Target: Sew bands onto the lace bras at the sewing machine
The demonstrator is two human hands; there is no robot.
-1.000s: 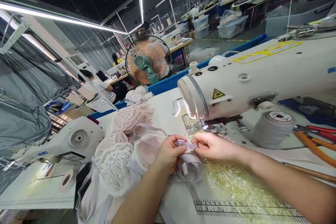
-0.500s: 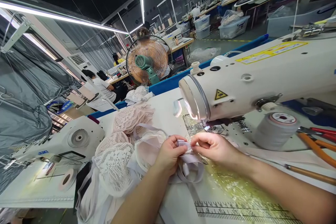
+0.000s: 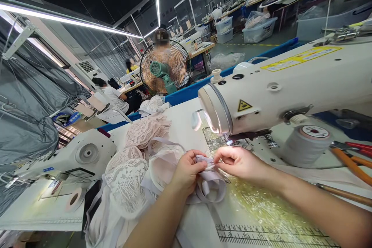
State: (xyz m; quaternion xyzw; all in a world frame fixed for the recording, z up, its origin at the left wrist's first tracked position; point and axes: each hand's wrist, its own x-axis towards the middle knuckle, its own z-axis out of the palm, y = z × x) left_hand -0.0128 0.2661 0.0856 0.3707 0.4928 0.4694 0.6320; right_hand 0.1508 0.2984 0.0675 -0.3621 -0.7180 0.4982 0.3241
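Note:
Between my two hands is a pale lilac elastic strap (image 3: 213,180), folded and looped below the fingers. My left hand (image 3: 188,171) is closed, pinching the folded strap between thumb and fingers. My right hand (image 3: 240,164) is also closed, its thumb and forefinger pressed together at the strap's right end; what lies inside the pinch is mostly hidden. Left of my hands lie white lace bras (image 3: 128,186) with lilac straps, heaped together with pink lace ones (image 3: 145,130). Just beyond my right hand stands the head of a white sewing machine (image 3: 217,108), its needle area lit.
A thread cone (image 3: 305,145), orange-handled scissors (image 3: 348,166) and a wooden-handled tool (image 3: 345,193) lie on the right. A printed ruler (image 3: 261,234) runs along the front. A second sewing machine (image 3: 84,155) is at left. Beyond the table are a large fan (image 3: 165,68) and seated people.
My right hand has shifted very slightly to the right along the strap. My left hand keeps its hold. Behind the fan, a person's head has risen a little.

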